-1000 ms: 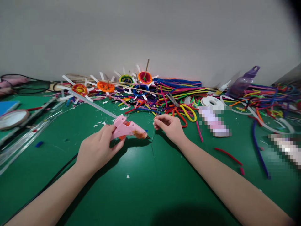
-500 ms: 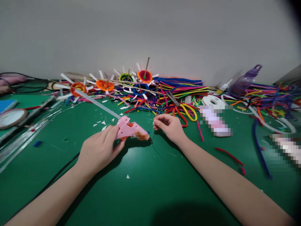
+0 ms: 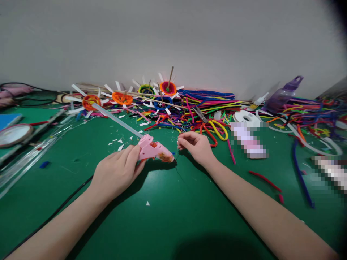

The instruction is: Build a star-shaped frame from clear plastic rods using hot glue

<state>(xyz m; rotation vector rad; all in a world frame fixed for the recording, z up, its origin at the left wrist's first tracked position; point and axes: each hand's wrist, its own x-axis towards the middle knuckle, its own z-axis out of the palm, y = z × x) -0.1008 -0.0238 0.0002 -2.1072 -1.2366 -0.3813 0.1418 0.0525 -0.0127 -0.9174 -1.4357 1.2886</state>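
My left hand (image 3: 118,169) is wrapped round the handle of a pink hot glue gun (image 3: 153,148), whose nozzle points right. A long translucent glue stick (image 3: 116,120) juts from its back end, and brownish residue coats the front. Just right of the nozzle, my right hand (image 3: 195,147) is closed in a pinch, thumb against fingers. A fine thread-like strand (image 3: 176,156) hangs between those fingertips and the nozzle; what exactly the fingertips pinch is too small to make out.
Behind the hands lie scissors (image 3: 210,124), piled pipe cleaners (image 3: 211,96) and several coiled discs with white strips, such as the orange one (image 3: 122,98). To the right stand a tape roll (image 3: 246,118) and a purple bottle (image 3: 283,95). A black cord (image 3: 67,199) runs along my left arm.
The glue gun in my left hand has shifted slightly to the right, bringing its nozzle closer to my right fingertips. My right hand keeps its pinch almost in place.
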